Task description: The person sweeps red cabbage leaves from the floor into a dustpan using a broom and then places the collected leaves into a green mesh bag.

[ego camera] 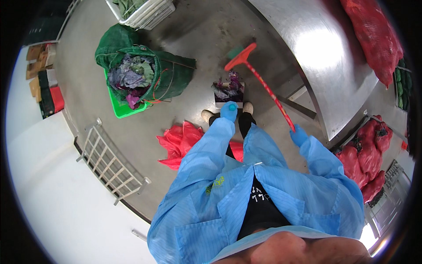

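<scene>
My left hand (pixel 229 111), in a blue glove, is closed round the teal-ended handle of a long-handled dustpan (pixel 227 105). The pan stands on the floor between my shoes, with purple cabbage leaves (pixel 227 91) in it and at its far edge. In its blue glove, my right hand (pixel 299 135) grips the end of the red patterned handle of a broom (pixel 270 94). The broom's orange head, with blurred green at its far side, is beyond the dustpan, a little to the right. Most of the dustpan's handle is hidden under my left hand.
A green mesh sack (pixel 176 74) of cabbage leaves lies at the left over a green crate (pixel 122 110). Red mesh sacking (pixel 181 142) is on the floor near my legs. White crates (pixel 155 15) stand at the far left; a steel table (pixel 316 66) is at the right.
</scene>
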